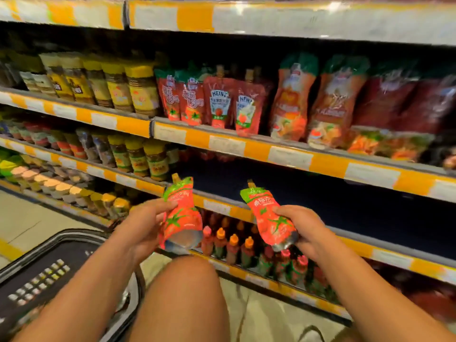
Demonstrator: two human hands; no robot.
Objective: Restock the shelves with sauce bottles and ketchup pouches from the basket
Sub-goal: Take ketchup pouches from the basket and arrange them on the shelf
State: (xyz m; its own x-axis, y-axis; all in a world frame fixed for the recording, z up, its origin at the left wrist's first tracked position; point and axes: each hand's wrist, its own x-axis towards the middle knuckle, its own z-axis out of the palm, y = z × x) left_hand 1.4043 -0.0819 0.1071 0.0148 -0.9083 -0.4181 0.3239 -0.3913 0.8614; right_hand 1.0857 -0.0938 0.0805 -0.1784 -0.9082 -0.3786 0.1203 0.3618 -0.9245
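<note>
My left hand (144,224) grips a red ketchup pouch with a green top (181,215), held upright in front of the shelving. My right hand (304,229) grips a second matching pouch (270,218), tilted a little to the left. Both pouches hang in front of a dark, bare stretch of shelf (308,191). The black basket (42,275) lies at the lower left beside my knee. Similar ketchup pouches (182,99) stand on the shelf above. Sauce bottles with orange and red caps (237,245) fill the shelf below my hands.
Yellow-lidded jars (118,85) line the upper left shelf and larger red pouches (320,102) the upper right. More jars (138,154) stand on the middle left shelf. My bare knee (187,280) is in the foreground. Pale floor tiles (27,223) lie to the left.
</note>
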